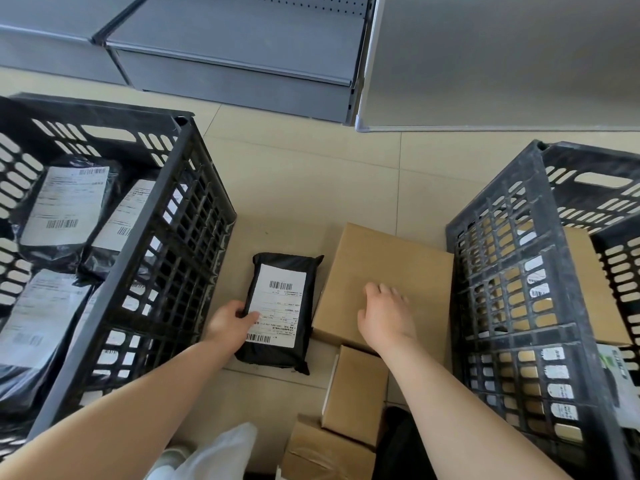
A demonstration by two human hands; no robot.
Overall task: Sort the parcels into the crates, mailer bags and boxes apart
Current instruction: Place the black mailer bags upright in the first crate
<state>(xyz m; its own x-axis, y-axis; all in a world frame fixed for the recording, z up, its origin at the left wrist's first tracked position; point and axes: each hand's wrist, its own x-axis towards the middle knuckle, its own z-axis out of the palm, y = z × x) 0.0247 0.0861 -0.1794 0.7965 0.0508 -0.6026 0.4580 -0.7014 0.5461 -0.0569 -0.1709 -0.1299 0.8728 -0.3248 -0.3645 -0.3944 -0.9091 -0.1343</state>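
A black mailer bag (pixel 280 306) with a white label lies on the floor between two crates. My left hand (pixel 230 320) grips its left edge, thumb on the label. Beside it lies a large cardboard box (pixel 384 268), and my right hand (pixel 386 311) rests on top of it with fingers spread. The black crate on the left (pixel 180 216) holds several black mailer bags (pixel 65 209). The black crate on the right (pixel 498 271) holds cardboard boxes (pixel 588 278).
Two smaller cardboard boxes (pixel 356 393) lie on the floor near my legs, below the large box. Grey metal shelving (pixel 235 57) stands at the back, and a grey panel (pixel 502 64) at the back right. The floor is pale tile.
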